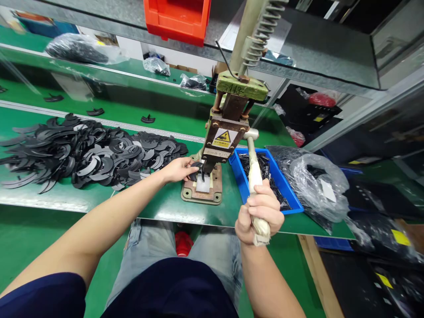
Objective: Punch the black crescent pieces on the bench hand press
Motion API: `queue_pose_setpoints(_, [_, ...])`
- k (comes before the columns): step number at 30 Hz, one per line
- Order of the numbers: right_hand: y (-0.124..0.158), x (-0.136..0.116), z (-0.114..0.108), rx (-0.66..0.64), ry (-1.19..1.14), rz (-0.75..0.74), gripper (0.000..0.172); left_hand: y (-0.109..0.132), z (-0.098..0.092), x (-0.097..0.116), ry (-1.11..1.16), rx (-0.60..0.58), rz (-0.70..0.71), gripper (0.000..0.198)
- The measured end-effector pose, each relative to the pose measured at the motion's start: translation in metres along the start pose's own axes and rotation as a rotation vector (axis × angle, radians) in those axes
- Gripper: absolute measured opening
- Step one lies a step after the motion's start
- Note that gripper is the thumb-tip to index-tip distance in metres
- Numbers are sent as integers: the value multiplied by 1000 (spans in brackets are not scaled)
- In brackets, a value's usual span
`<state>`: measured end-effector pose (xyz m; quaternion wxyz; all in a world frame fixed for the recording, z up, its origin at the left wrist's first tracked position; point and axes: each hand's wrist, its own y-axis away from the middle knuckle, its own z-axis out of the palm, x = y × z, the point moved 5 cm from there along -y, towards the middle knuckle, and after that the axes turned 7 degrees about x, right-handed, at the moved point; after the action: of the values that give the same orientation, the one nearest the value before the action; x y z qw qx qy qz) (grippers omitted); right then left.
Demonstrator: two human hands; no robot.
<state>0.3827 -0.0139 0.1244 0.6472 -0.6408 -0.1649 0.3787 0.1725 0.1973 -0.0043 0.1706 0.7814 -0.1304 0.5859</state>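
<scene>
My left hand (180, 169) pinches a curved black plastic part (193, 172) at the foot of a hand-operated press (221, 137). The part sits under the press ram, over the metal base plate (212, 187); its far end is hidden by the ram. My right hand (260, 212) is wrapped round the pale, tape-covered press lever (254, 170), which points down toward me. To the left spreads a large heap of similar curved black parts (96, 154). Just right of the press stands a blue tray (243, 181) with many small black pieces in it.
A clear plastic bag (318, 181) lies right of the blue tray. Behind the bench runs a green conveyor belt (115, 104) carrying several black parts. An orange bin (177, 20) sits on the grey shelf (99, 13) overhead. Bagged parts (79, 47) rest on the far side.
</scene>
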Motion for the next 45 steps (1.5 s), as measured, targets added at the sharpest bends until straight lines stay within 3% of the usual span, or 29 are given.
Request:
queue_pose_setpoints(7, [1,0,0,-5,27,28,20,-3,2,4,18,2,-100,41])
queue_pose_setpoints(16, [4,1,-1,9,38,1,22,-3,8,7,50,-102,-457,38])
queue_pose_setpoints(20, [-38,0,12,60,-69,-52,19,4,11,9,67,-82,-469,37])
queue_pose_setpoints(24, [-116,10,42,-8,-202,48,55,9,13,10,102,-64,-394,35])
queue_pose_setpoints(27, [-136,24,50,-44,-307,142,65,20,9,14,173,-38,-306,42])
queue_pose_setpoints(29, [-113,36,41,38,-309,199,59,33,2,19,212,-12,-249,49])
queue_pose_setpoints(31, [-65,49,32,49,-172,380,45,50,-5,26,230,7,-205,55])
queue_pose_setpoints(34, [20,50,35,-229,-141,616,25,77,-7,39,241,-10,-160,58])
queue_pose_setpoints(37, [79,35,49,-476,-217,776,27,100,0,54,227,-56,-121,57])
queue_pose_setpoints(40, [101,25,60,-537,-265,869,27,117,11,65,210,-106,-87,54])
queue_pose_setpoints(45, [107,20,60,-508,-275,895,24,133,24,72,222,-97,-65,53])
